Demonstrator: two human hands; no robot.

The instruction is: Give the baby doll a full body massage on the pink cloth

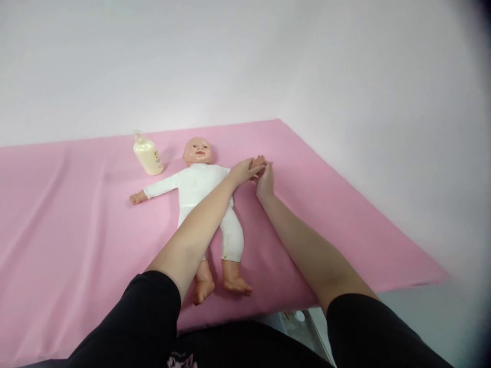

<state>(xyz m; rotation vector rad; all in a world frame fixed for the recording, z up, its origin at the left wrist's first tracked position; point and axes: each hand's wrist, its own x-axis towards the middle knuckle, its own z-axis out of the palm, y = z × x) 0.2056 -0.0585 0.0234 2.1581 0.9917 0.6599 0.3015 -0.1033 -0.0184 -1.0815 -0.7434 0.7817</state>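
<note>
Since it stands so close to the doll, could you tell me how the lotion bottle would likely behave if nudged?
The lotion bottle looks tall and narrow, so it would probably tip rather than slide. The pink sheet beneath it seems soft, which likely makes it less steady. Its rounded body might then roll.

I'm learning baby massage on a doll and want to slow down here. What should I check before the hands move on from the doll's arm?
1. Doll lying flat on its back on the pink sheet: ok.
2. Both hands on the doll's far hand: left hand and right hand meet there: ok.
3. Firmness of the hold: cannot tell, the fingers overlap.
4. Lotion bottle upright beside the doll's head, clear of the arms: ok.
5. Doll's other arm lying free, stretched out on the sheet: ok.
6. Left forearm crossing over the doll's body: touching or not, cannot tell.
</note>
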